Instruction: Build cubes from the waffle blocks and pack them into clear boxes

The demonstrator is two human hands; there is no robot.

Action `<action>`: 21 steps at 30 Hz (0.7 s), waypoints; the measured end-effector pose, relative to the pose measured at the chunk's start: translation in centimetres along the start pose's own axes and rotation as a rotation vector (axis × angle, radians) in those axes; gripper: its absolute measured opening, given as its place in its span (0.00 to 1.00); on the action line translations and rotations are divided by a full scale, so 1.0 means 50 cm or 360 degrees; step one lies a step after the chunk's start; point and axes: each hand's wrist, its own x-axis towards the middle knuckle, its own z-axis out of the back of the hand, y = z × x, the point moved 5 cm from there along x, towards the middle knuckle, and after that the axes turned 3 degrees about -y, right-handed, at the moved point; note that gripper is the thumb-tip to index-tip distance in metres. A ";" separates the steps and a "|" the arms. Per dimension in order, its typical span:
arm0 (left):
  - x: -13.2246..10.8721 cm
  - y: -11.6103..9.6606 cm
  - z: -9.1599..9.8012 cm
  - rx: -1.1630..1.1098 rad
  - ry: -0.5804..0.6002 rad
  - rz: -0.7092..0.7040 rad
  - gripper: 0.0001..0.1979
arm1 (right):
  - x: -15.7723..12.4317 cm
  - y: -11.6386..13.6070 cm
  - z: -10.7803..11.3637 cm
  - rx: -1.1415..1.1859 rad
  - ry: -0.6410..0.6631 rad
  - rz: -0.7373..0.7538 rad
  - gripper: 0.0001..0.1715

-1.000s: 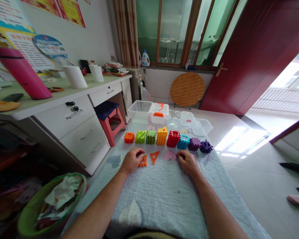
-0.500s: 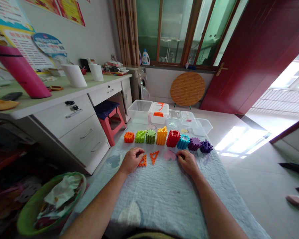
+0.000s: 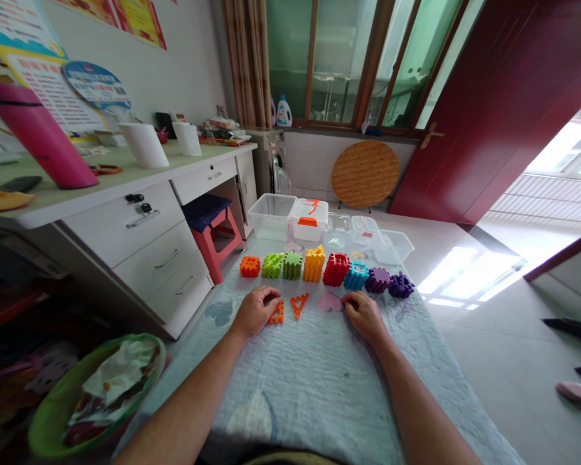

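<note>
A row of toy cubes stands across the pale quilted cloth: orange, two green, yellow-orange, red, blue and two purple. In front of the row lie two flat orange triangle pieces and a pink heart piece. My left hand rests curled on the cloth, fingers touching the left orange triangle. My right hand rests curled beside the pink heart, fingertips at its edge.
Clear plastic boxes and a lidded box with an orange latch stand behind the cubes. A white desk with drawers and a red stool are at the left. A green basket sits lower left.
</note>
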 end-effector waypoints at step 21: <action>0.001 -0.003 0.002 0.0009 -0.0003 0.0008 0.06 | 0.005 0.004 -0.001 -0.0021 0.0008 0.0029 0.12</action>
